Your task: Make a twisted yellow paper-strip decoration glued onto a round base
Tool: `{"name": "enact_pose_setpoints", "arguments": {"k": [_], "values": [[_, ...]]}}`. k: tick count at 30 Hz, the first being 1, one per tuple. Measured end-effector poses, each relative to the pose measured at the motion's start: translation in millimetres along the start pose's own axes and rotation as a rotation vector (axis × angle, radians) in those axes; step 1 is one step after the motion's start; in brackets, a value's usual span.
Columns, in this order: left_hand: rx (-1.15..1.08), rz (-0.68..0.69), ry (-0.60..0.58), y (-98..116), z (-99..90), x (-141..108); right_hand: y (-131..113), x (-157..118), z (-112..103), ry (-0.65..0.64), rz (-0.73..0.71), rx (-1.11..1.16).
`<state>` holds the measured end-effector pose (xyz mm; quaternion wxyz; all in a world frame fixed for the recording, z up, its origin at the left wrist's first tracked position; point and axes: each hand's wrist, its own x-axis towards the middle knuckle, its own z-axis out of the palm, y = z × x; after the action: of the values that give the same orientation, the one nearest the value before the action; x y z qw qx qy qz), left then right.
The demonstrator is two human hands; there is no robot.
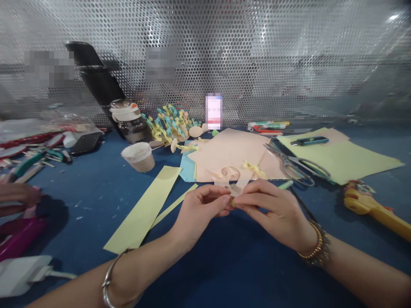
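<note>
My left hand [202, 209] and my right hand [276, 209] meet at the fingertips above the blue table. Both are pinched on a small yellow paper piece [233, 203], mostly hidden by the fingers. Just beyond them, a curled pale peach paper strip [230, 172] and a crinkled yellow paper strip [255, 169] lie on peach paper sheets [229, 147]. To the left of my left hand are a wide yellow paper strip [144, 209] and a narrow yellow paper strip [175, 206]. Grey-handled scissors [297, 164] rest beyond my right hand.
A white cup [138, 157], a dark jar [131, 124] and paper flower stems [170, 124] stand at back left. A utility knife [310, 140] lies on yellow sheets [356, 158]; a yellow tape dispenser [375, 209] is at right. Another person's hand [16, 199] is at far left.
</note>
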<state>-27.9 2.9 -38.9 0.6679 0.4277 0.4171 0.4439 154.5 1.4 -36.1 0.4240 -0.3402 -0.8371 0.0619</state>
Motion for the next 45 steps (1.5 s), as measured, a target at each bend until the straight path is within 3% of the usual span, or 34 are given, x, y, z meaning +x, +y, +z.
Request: {"name": "enact_pose_setpoints", "arguments": {"k": [29, 45], "values": [[0.129, 0.002, 0.037, 5.2, 3.9, -1.7, 0.6, -1.7, 0.1, -0.061, 0.005, -0.038], [0.090, 0.029, 0.013, 0.5, -0.6, -0.2, 2.0, 3.3, 0.5, -0.026, 0.189, 0.157]]}}
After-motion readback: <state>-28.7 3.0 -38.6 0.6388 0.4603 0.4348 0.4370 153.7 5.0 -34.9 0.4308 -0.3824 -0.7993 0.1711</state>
